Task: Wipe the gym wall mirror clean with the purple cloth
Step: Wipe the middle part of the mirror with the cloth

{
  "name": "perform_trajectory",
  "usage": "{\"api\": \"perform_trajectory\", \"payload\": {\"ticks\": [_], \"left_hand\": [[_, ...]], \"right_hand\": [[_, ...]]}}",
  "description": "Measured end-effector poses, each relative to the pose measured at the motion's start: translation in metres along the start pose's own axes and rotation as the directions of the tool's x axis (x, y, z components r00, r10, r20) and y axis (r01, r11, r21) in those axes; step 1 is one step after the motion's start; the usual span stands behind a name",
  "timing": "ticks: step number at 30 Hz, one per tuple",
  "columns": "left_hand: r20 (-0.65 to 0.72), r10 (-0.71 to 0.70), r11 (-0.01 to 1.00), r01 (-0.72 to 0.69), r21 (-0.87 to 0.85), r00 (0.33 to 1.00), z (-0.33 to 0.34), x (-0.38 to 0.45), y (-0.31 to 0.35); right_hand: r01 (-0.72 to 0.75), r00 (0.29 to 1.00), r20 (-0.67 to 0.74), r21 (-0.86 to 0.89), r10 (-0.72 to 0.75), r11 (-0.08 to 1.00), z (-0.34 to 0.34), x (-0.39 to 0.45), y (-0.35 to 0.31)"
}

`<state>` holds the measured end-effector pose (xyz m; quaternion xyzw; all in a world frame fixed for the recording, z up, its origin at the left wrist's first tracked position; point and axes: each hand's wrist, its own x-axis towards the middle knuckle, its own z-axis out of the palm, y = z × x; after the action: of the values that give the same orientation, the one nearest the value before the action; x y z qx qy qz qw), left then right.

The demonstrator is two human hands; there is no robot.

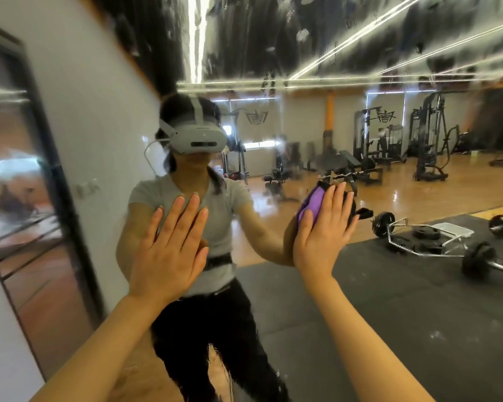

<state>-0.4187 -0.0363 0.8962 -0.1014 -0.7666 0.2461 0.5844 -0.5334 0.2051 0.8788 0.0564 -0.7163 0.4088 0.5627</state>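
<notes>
The gym wall mirror point(346, 285) fills most of the view and is streaked and smeared, most heavily near the top. My right hand point(323, 230) presses the purple cloth point(312, 203) flat against the glass with straight fingers; only the cloth's upper left part shows past the hand. My left hand point(170, 245) lies flat on the mirror further left, fingers straight and spread, holding nothing. The mirror shows my reflection facing me with both palms meeting mine.
A white wall point(99, 111) and a dark-framed glass door point(32, 198) are reflected at the left. The reflection also holds a wooden gym floor, black mats, barbells with weight plates point(436, 242), a bench and cable machines point(427, 146).
</notes>
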Motion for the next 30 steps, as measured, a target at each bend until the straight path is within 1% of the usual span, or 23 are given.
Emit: {"api": "perform_trajectory", "payload": {"ticks": [1,4,5,6,7,9,10,11,12,14,16,18,20,22,26,28,30], "left_hand": [[-0.001,0.000,1.000,0.000,0.001,1.000,0.000,0.000,0.000],[0.001,-0.002,1.000,0.002,0.006,1.000,-0.001,0.000,0.000],[0.004,-0.002,1.000,0.002,0.009,1.000,-0.001,-0.001,0.000],[0.003,-0.001,1.000,0.001,0.010,1.000,-0.001,-0.001,0.000],[0.001,-0.001,1.000,0.001,0.010,1.000,-0.001,0.000,0.000],[-0.002,0.000,1.000,0.000,0.009,1.000,-0.002,0.000,0.000],[-0.004,0.000,1.000,0.000,0.011,1.000,-0.002,0.000,0.000],[-0.004,0.001,1.000,-0.001,0.013,1.000,-0.001,0.000,0.000],[-0.004,0.002,1.000,-0.002,0.013,1.000,-0.001,0.000,0.000],[-0.010,0.001,1.000,-0.001,0.006,1.000,-0.001,0.000,0.001],[-0.012,-0.002,1.000,0.002,-0.004,1.000,-0.001,0.001,0.001],[-0.011,0.000,1.000,0.000,-0.006,1.000,-0.002,0.000,0.001],[-0.011,0.003,1.000,-0.003,0.005,1.000,-0.001,0.000,0.000],[-0.012,0.009,1.000,-0.009,0.022,1.000,-0.001,0.000,0.000],[-0.016,0.011,0.999,-0.011,0.031,1.000,-0.001,0.000,0.001],[-0.012,0.015,1.000,-0.015,0.025,1.000,-0.001,-0.001,0.000],[-0.013,0.017,0.999,-0.016,0.031,1.000,-0.001,0.000,0.000]], "right_hand": [[0.033,0.999,0.009,-0.002,-0.033,0.999,0.002,-0.007,-0.005],[0.249,0.967,0.062,-0.021,-0.247,0.968,0.007,-0.039,-0.020],[0.298,0.952,0.076,-0.027,-0.295,0.954,0.007,-0.044,-0.021],[0.317,0.946,0.081,-0.036,-0.313,0.948,0.006,-0.043,-0.017],[0.291,0.955,0.074,-0.049,-0.287,0.955,0.005,-0.038,-0.010],[0.119,0.993,0.022,-0.066,-0.117,0.991,0.002,-0.019,0.007],[0.032,0.999,-0.007,-0.055,-0.032,0.998,-0.001,-0.009,0.014],[-0.022,0.999,-0.028,-0.041,0.021,0.999,-0.002,-0.002,0.018],[-0.044,0.998,-0.042,-0.030,0.043,0.999,-0.003,0.000,0.019],[-0.012,0.999,-0.042,-0.021,0.011,1.000,0.000,-0.007,0.011],[0.117,0.993,0.007,-0.031,-0.117,0.993,0.005,-0.030,0.000],[0.242,0.970,0.052,-0.057,-0.239,0.969,0.008,-0.059,-0.006],[0.300,0.954,0.042,-0.074,-0.298,0.951,0.008,-0.065,-0.005],[0.293,0.956,0.006,-0.083,-0.294,0.952,0.006,-0.052,0.001],[0.133,0.984,-0.112,-0.036,-0.136,0.990,0.005,-0.001,0.003],[0.111,0.985,-0.130,-0.021,-0.112,0.994,0.005,-0.001,0.001],[0.097,0.988,-0.120,-0.008,-0.097,0.995,0.005,-0.022,0.006]]}}
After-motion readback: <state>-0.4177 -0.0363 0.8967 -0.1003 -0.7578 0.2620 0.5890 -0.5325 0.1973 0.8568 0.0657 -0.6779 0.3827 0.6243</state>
